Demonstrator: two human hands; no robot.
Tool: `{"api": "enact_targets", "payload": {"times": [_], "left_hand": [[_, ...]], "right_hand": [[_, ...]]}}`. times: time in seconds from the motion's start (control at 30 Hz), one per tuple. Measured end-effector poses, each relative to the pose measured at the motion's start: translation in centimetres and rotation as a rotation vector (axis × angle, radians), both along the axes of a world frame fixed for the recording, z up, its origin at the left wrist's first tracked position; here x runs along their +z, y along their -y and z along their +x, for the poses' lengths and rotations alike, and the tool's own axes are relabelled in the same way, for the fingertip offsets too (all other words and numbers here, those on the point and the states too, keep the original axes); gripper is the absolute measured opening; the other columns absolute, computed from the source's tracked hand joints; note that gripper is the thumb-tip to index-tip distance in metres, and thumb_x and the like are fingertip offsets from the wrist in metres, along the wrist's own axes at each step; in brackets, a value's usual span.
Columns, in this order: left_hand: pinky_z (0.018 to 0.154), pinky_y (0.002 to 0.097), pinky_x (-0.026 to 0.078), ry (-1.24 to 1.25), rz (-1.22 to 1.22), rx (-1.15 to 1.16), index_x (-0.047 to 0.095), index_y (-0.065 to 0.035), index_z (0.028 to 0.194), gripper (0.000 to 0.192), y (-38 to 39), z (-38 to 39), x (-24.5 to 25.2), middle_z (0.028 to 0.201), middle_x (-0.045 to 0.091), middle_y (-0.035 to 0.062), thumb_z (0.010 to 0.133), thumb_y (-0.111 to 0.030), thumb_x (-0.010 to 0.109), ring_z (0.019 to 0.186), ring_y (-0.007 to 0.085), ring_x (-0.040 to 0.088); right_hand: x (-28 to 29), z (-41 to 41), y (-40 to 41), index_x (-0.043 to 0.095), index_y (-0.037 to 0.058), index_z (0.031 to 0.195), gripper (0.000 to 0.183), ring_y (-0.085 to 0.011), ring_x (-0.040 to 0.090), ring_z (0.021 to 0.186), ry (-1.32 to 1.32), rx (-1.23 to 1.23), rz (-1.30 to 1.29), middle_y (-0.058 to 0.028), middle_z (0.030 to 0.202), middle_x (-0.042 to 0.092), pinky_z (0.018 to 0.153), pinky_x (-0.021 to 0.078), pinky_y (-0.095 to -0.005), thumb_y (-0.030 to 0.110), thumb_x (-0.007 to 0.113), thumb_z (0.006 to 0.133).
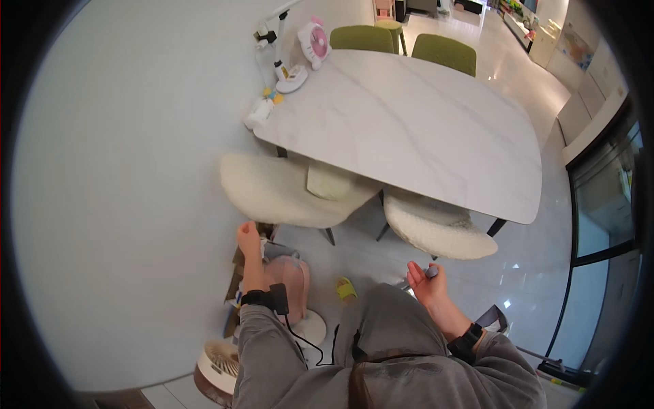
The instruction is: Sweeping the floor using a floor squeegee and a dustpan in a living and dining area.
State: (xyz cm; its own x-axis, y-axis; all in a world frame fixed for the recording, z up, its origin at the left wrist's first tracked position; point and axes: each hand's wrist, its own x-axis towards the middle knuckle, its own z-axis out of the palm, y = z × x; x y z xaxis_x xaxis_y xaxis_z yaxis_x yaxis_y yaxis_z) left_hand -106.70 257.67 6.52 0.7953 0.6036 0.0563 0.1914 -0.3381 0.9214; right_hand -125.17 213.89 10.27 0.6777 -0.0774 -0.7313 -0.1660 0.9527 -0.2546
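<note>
My left hand (249, 240) is raised beside the white wall, near the left end of a cream upholstered chair (276, 191). Its fingers are curled in and no object shows in them. My right hand (428, 286) is in front of a second cream chair (434, 232), palm turned up. A grey rounded handle end (432, 271) rests between its thumb and fingers. Most of whatever the handle belongs to is hidden behind the hand and my leg. Both wrists wear black straps, and a black cable (306, 342) hangs from the left one.
A white marble-patterned table (409, 117) carries a desk lamp (291, 79) and a pink-and-white fan (314, 43). Green chairs (363, 39) stand beyond. Lower left are a pink rounded item (290, 281) and a cream fan (217, 360). A grey bin (494, 318) sits at right, near a black-framed glass door (603, 255).
</note>
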Motion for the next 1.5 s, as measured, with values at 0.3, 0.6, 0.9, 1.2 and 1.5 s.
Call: {"api": "enact_targets", "payload": {"times": [0.3,0.6,0.9,1.2,1.5], "left_hand": [[0.076,0.0333,0.042,-0.405,-0.038,-0.1,0.052,0.0078,0.099,0.059,-11.0,10.9,0.2,0.096,0.056,0.0193,0.074,-0.045,0.055,0.088,0.0256,0.055],[0.072,0.035,0.042,-0.411,-0.267,-0.296,0.046,0.007,0.11,0.051,-8.7,11.4,-2.7,0.098,0.054,0.0168,0.073,-0.029,0.05,0.085,0.0239,0.054],[0.031,0.0215,0.029,-0.664,-0.943,-0.361,0.044,-0.0039,0.102,0.034,-1.7,3.0,0.5,0.076,0.052,0.0102,0.074,-0.024,0.049,0.049,0.0164,0.047],[0.034,0.0214,0.035,-0.552,-1.097,-0.422,0.043,-0.0036,0.101,0.032,0.8,4.5,-1.2,0.086,0.052,0.0107,0.073,-0.018,0.05,0.062,0.0182,0.054],[0.067,0.0375,0.052,-0.42,-1.337,-0.471,0.047,-0.0006,0.097,0.028,7.2,7.6,-4.2,0.095,0.054,0.0141,0.076,-0.02,0.052,0.08,0.0245,0.058]], "right_hand": [[0.0,5.4,-1.4,0.048,0.0128,0.068,0.039,-0.0195,0.06,0.073,-0.076,-0.212,-0.011,-0.0066,0.076,0.057,0.072,0.0432,-0.037,0.051,0.057,0.07],[1.0,6.1,-0.3,0.049,0.0107,0.06,0.034,-0.0198,0.061,0.067,-0.109,-0.122,0.02,-0.0079,0.07,0.059,0.071,0.0443,-0.0358,0.043,0.054,0.072],[0.0,6.5,-0.6,0.049,0.0134,0.059,0.025,-0.0176,0.06,0.063,-0.117,-0.143,0.001,-0.0035,0.066,0.057,0.069,0.0457,-0.0353,0.033,0.056,0.073],[-0.1,6.5,-0.7,0.05,0.0121,0.063,0.019,-0.0161,0.059,0.063,-0.141,-0.187,-0.048,-0.0015,0.064,0.056,0.07,0.0442,-0.0336,0.027,0.054,0.073],[-0.6,6.8,-0.4,0.047,0.0119,0.062,0.017,-0.0143,0.058,0.065,-0.164,-0.227,-0.021,-0.0003,0.065,0.055,0.072,0.0435,-0.0343,0.023,0.055,0.071]]}}
